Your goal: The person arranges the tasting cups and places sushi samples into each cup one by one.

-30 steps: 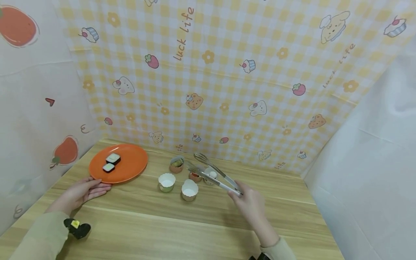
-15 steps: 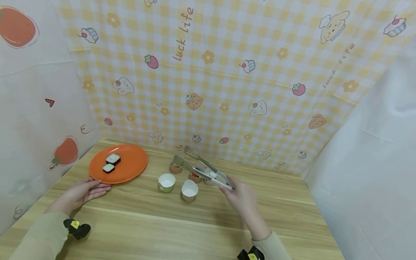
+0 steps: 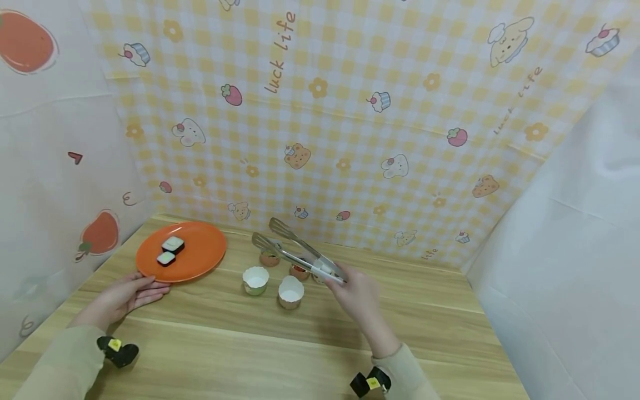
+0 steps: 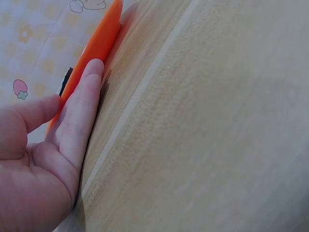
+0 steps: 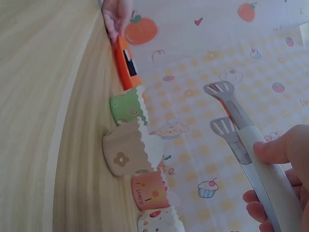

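Note:
At the left of the head view, my left hand (image 3: pixel 120 299) holds the near rim of an orange plate (image 3: pixel 207 258). In the left wrist view the thumb lies on the rim and nearly straight fingers run along the underside. Two sushi pieces (image 3: pixel 173 244), dark-sided with white tops, lie on the plate. My right hand (image 3: pixel 359 294) grips metal tongs (image 3: pixel 290 256) with pale handles. The tongs' slotted tips are spread apart over the back cups, with nothing between them. One back cup (image 3: pixel 270 259) is partly covered by the tongs.
A green paper cup (image 3: pixel 255 281) and a brown cup (image 3: pixel 291 294) stand in front. Behind them are an orange-red cup (image 3: pixel 300 272) with red contents and a white patterned cup (image 5: pixel 159 220). A checked cloth (image 3: pixel 350 139) hangs behind the wooden table (image 3: pixel 225 355).
My right hand has carried the tongs leftward, from over the right-hand cups to above the back left cup. The left hand and plate have stayed still.

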### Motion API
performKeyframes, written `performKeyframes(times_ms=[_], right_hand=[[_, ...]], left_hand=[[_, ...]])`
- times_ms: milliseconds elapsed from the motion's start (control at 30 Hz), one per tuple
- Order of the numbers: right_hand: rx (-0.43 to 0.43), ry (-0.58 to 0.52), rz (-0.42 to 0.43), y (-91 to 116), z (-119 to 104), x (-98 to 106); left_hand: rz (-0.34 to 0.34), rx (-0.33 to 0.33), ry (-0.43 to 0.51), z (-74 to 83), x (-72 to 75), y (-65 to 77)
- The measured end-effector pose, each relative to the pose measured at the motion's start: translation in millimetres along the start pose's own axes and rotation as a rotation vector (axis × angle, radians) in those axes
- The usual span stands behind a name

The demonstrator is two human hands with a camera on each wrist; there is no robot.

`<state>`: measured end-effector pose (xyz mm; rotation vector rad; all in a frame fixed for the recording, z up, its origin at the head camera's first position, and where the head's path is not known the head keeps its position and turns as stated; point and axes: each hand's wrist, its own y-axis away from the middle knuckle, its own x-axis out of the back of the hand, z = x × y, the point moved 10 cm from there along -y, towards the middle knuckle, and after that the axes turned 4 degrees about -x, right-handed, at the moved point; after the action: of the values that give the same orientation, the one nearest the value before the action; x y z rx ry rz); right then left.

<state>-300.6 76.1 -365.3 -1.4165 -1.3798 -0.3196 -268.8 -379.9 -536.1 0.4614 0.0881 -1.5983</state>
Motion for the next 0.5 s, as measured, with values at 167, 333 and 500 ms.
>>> performKeyframes(times_ms=[167,333,500], right_hand=[[-0.007,-0.022,-0.022,-6.6,-6.4,-6.4],[0.016,-0.021,-0.014,-12.6,-15.4,-10.3],[0.016,-0.001,-0.033,-16.2,-24.8,-17.4]], left_hand=[[-0.003,-0.003,-0.007,-0.5,0.1,0.1],[-0.005,-0.003,-0.005,0.6,-1.3,0.6],[0.002,0.002,0.007,0.9,-1.9,1.4]])
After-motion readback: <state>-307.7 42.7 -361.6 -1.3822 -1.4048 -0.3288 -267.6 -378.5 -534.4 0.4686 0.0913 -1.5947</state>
